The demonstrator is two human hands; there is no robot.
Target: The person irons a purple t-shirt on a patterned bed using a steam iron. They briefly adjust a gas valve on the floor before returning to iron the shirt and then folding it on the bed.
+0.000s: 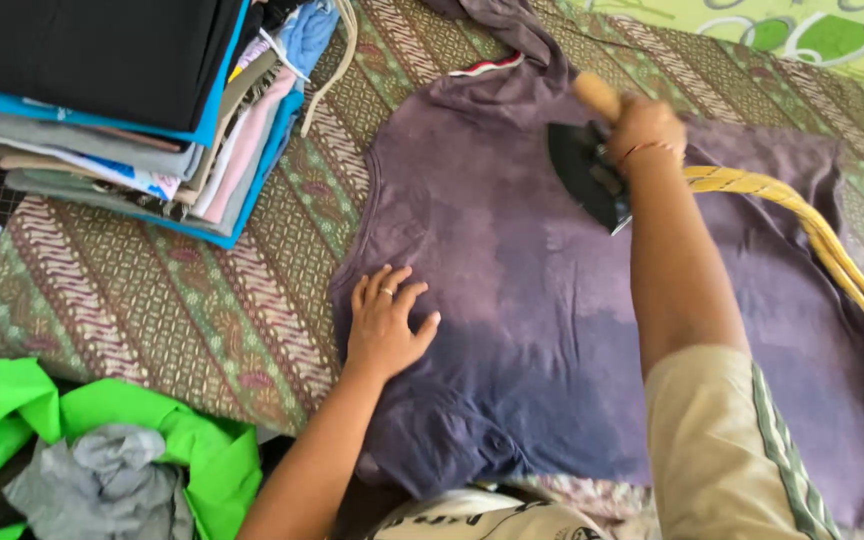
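Iron (588,172) w/ wooden handle sits gripped in your right hand (644,128) on purple shirt (542,300); your left hand (384,325) lies flat, fingers spread, pressing shirt near folded clothes stack (112,110).

The T-shirt (542,330) is soft matt purple-grey cloth, faded in patches. The iron (590,175) looks dark, dull metal with a smooth pale wooden handle (597,95); its yellow cord (812,240) looks woven. The batik sheet (182,300) beneath is patterned, matt cotton-like cloth.
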